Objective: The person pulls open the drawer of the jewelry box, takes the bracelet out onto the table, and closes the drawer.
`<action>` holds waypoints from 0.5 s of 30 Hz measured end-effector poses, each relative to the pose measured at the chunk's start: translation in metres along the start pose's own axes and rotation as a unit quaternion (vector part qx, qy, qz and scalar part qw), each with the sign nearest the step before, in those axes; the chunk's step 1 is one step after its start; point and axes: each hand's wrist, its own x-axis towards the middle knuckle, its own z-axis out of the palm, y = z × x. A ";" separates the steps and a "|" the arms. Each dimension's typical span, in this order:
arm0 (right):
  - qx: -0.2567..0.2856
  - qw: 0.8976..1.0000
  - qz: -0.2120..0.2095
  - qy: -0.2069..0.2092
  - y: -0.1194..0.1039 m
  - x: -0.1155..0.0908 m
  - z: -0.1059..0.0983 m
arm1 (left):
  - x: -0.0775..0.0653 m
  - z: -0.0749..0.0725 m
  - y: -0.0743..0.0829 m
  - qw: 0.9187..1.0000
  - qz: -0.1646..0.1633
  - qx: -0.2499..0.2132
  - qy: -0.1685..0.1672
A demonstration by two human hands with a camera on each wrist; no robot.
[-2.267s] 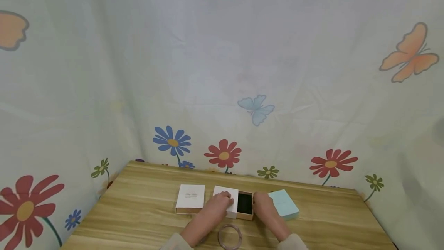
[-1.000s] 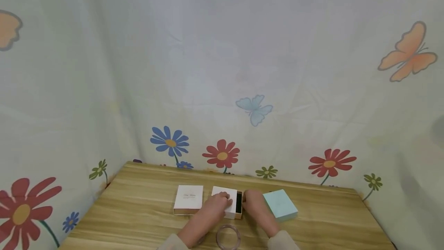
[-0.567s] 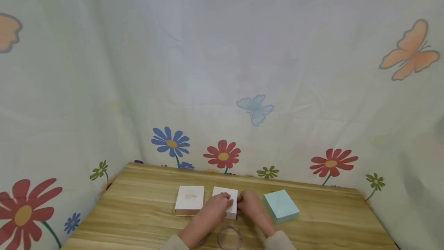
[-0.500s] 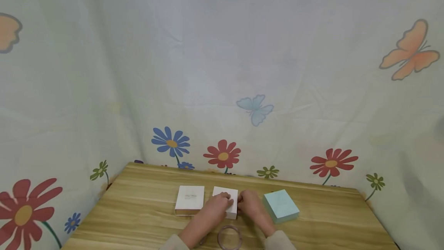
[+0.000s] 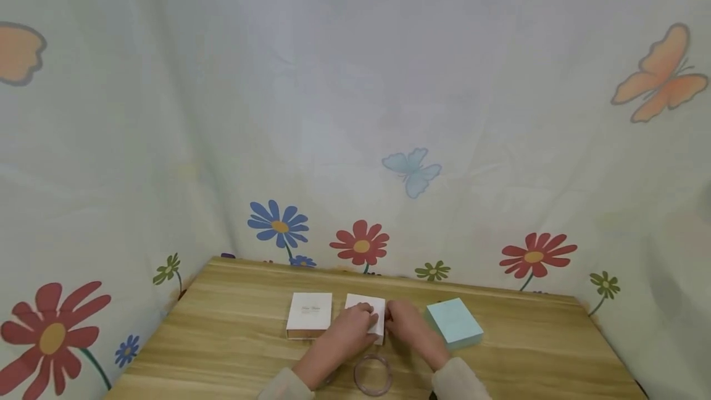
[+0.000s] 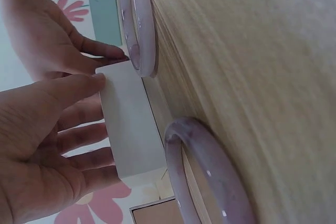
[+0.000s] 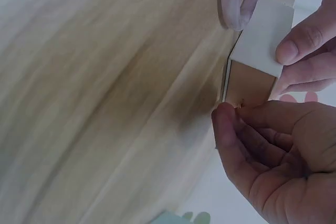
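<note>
A white drawer box (image 5: 361, 301) lies mid-table with its dark-lined drawer pushed inside the sleeve. My left hand (image 5: 350, 329) grips the sleeve, thumb on its near side (image 6: 134, 124) and fingers over the top. At the box's right end, my right hand (image 5: 408, 326) pinches a small pull (image 7: 240, 104) on the brown drawer front (image 7: 249, 85) between thumb and index finger. In front of the box stands a pale purple bangle (image 5: 373, 375). Another bangle (image 6: 210, 177) shows large in the left wrist view; in the head view my left forearm mostly hides it.
A second white box (image 5: 309, 312) with lettering on its lid sits left of my left hand. The light blue box (image 5: 455, 321) rests to the right of my right hand. The wooden table (image 5: 528, 338) meets a flower-printed curtain (image 5: 355, 110) behind.
The drawer, partly out at first with its dark lining showing, has slid left into the white sleeve. My right hand moved left with it; my left hand kept its hold on the sleeve.
</note>
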 end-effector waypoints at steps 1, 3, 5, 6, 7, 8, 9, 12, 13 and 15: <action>-0.004 1.000 -0.004 -0.003 0.000 0.000 -0.001 | 0.000 0.000 0.000 1.000 -0.002 0.001 -0.002; -0.008 1.000 -0.007 -0.011 -0.002 -0.001 -0.004 | 0.000 0.001 0.000 1.000 -0.007 0.004 -0.001; -0.014 1.000 0.004 -0.021 -0.003 -0.003 -0.008 | 0.002 0.003 0.001 1.000 -0.014 0.000 0.004; -0.016 1.000 0.011 -0.025 -0.004 -0.004 -0.011 | 0.003 0.003 0.002 1.000 -0.021 -0.007 0.005; -0.021 0.999 0.015 -0.028 -0.005 -0.004 -0.013 | 0.004 0.003 0.003 0.999 -0.029 -0.015 0.006; -0.024 0.999 0.018 -0.030 -0.005 -0.005 -0.015 | 0.005 0.002 0.005 0.999 -0.039 -0.023 0.007; -0.027 0.999 0.020 -0.032 -0.006 -0.006 -0.017 | 0.007 0.001 0.007 0.998 -0.050 -0.030 0.006; -0.027 0.999 0.018 -0.033 -0.006 -0.008 -0.022 | 0.012 -0.001 0.015 0.995 -0.095 -0.039 -0.005; -0.029 0.999 0.014 -0.031 -0.006 -0.008 -0.022 | 0.013 -0.001 0.017 0.993 -0.109 -0.036 -0.009; -0.030 0.999 0.006 -0.029 -0.004 -0.008 -0.024 | 0.017 -0.001 0.023 0.990 -0.134 -0.027 -0.018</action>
